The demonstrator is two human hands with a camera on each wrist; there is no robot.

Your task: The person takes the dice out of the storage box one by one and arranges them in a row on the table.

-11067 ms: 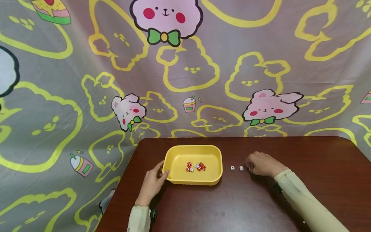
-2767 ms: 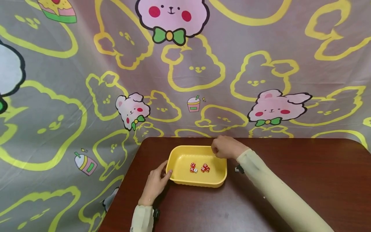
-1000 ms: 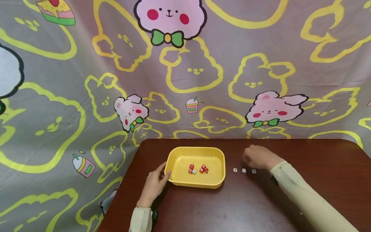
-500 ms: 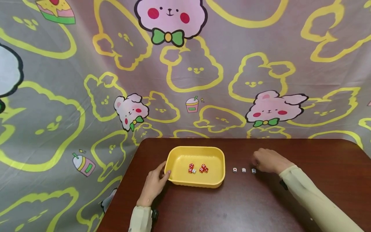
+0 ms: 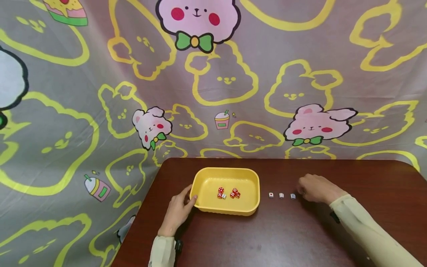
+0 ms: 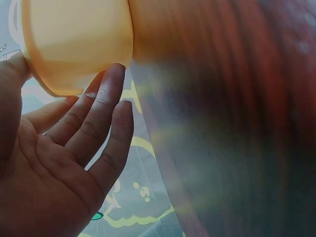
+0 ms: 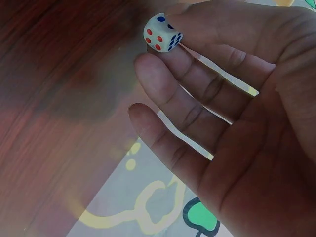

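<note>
My left hand (image 5: 177, 211) grips the left end of a yellow tray (image 5: 225, 211), thumb over the rim and fingers along the outside; the left wrist view shows the fingertips against the tray's wall (image 6: 79, 44). Inside lie several red dice (image 5: 235, 193) and one white die (image 5: 224, 196). Right of the tray, three white dice stand spaced in a row: a near one (image 5: 271, 195), a middle one (image 5: 281, 195) and an end one (image 5: 293, 196). Just beyond the row's right end, my right hand (image 5: 318, 188) pinches another white die (image 7: 163, 33) between thumb and index finger, other fingers extended.
The dark brown table (image 5: 227, 241) ends at a far edge close behind the tray. A patterned curtain (image 5: 213, 92) hangs behind it and along the left side.
Earlier, two white dice stood on the table; now three do. My right hand was over the tray's far right corner, then moved right past the row. My left hand stayed at the tray.
</note>
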